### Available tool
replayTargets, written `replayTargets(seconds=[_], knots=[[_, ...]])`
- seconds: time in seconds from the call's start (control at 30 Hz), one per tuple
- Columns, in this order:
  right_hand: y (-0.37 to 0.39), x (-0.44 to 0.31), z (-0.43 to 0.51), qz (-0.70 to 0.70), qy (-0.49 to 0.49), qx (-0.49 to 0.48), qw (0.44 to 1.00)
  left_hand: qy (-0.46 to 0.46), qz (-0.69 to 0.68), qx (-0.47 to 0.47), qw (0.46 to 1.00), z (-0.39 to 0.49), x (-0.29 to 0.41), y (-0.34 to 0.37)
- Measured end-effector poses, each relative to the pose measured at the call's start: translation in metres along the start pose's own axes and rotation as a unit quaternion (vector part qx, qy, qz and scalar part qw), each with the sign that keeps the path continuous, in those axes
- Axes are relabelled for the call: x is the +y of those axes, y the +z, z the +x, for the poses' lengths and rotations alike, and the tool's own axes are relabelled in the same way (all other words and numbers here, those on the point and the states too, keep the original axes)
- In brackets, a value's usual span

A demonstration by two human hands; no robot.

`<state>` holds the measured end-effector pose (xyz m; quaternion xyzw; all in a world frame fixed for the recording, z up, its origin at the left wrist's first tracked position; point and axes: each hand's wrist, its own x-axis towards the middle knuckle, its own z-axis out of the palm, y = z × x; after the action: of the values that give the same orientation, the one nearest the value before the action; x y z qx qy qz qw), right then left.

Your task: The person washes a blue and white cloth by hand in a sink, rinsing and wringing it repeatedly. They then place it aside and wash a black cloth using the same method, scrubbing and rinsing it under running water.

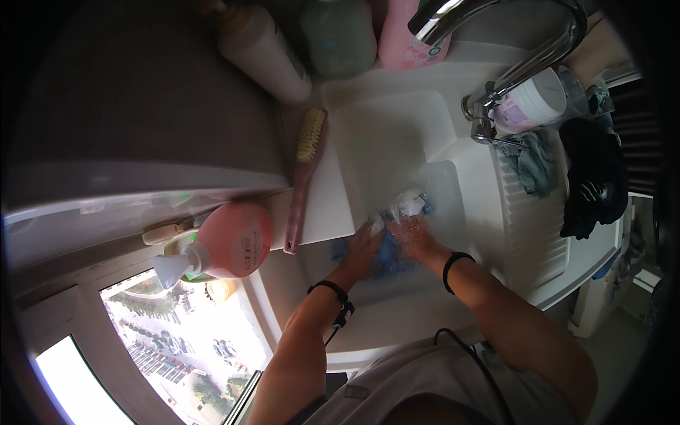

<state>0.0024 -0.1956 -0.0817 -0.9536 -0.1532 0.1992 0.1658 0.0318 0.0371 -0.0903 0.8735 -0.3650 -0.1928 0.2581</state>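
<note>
Both of my hands are low in the water of a white laundry sink (382,122), working at a wet blue cloth (390,257) with a white part (411,204) at its top. My left hand (364,244) grips the cloth from the left. Close beside it, my right hand (414,236) grips the cloth near the white part. Splashing water and blur hide the fingertips. Below and between the hands, the blue fabric spreads under cloudy water. Black bands circle both wrists.
A chrome faucet (499,87) arches over the sink's far right. On the left ledge lies a pink scrub brush (305,180), near a pink pump bottle (239,241). Several bottles line the back. A green cloth (534,164) and dark fabric (592,175) rest on the ribbed washboard side (526,244).
</note>
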Motion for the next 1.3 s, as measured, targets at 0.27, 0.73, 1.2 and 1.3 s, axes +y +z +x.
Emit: replayTargets(seconds=[0.27,0.73,1.2,1.3], knots=[[-0.048,0.003,0.042,0.135,0.246,-0.056,0.958,-0.212,-0.040,0.000,0.976,0.014,0.039,-0.025],[-0.096,-0.018,-0.035,0.085,-0.115,0.044,0.989,-0.112,-0.152,0.149,0.971,-0.009,0.124,-0.149],[-0.222,-0.039,-0.060,0.753,0.077,0.078,0.649,-0.158,-0.328,0.220,0.905,-0.028,0.173,-0.245],[-0.226,-0.046,-0.054,0.797,0.079,0.064,0.596,-0.105,-0.350,0.256,0.895,-0.024,0.163,-0.231]])
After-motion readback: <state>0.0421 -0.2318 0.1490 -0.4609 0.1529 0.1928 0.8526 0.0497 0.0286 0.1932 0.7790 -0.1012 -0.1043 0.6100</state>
